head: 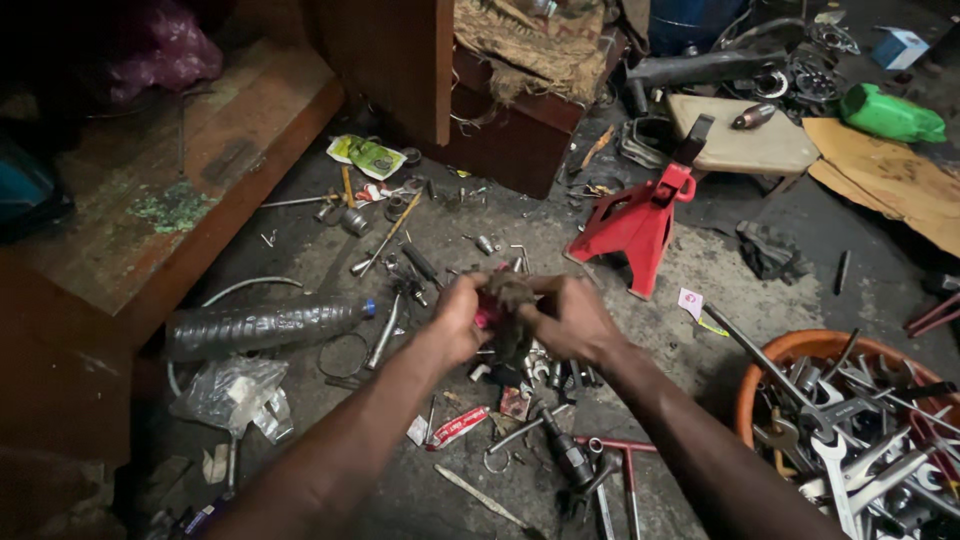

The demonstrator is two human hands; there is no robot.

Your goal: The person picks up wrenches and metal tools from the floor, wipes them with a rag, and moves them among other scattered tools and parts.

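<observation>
My left hand (460, 315) and my right hand (572, 318) meet in the middle of the view, both closed around a dirty dark rag (508, 296). A small red part (486, 318) shows between the rag and my left fingers; what it is cannot be told. Both hands hover above a scatter of sockets, bolts and small tools (530, 375) on the grey concrete floor.
A red jack stand (635, 225) stands just beyond my hands. An orange bowl (800, 348) full of wrenches sits at right. An empty plastic bottle (265, 325) lies at left beside a wooden bench (150, 200). A T-handle wrench (625, 470) lies near my forearms.
</observation>
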